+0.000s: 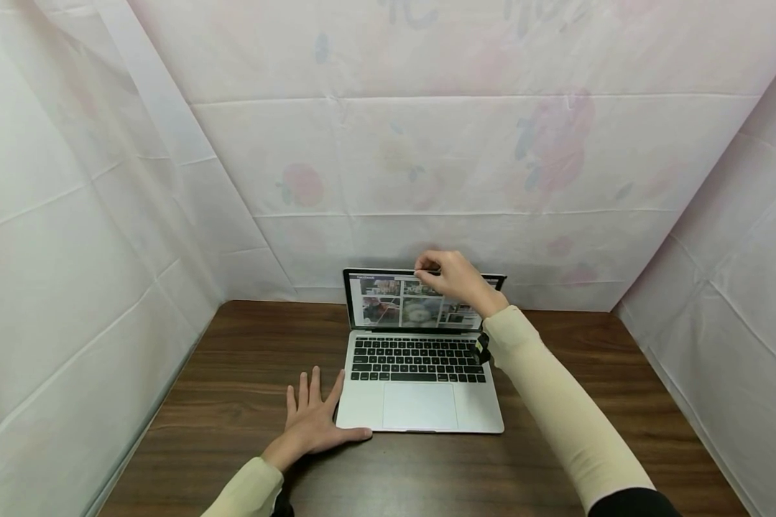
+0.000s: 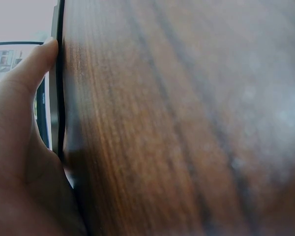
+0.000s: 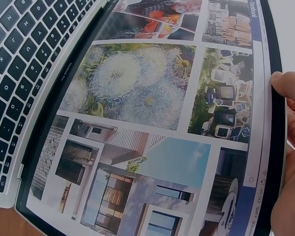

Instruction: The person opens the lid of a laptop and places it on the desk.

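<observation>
An open silver laptop (image 1: 420, 406) lies on the wooden table, its lid raised near the back edge. Pictures fill its screen (image 3: 137, 93). My right hand (image 1: 451, 276) pinches the top edge of the lid, thumb on the screen's black border and fingers behind, as the right wrist view shows. My left hand (image 1: 313, 424) is spread at the laptop's front left corner, fingers straight along its left side. In the left wrist view the left thumb (image 2: 32, 66) rests against the front edge of the base.
The brown wooden table (image 1: 233, 388) extends on both sides of the laptop. Pale sheets with faint fruit prints (image 1: 302, 185) hang behind, left and right of it. The back sheet stands close behind the lid.
</observation>
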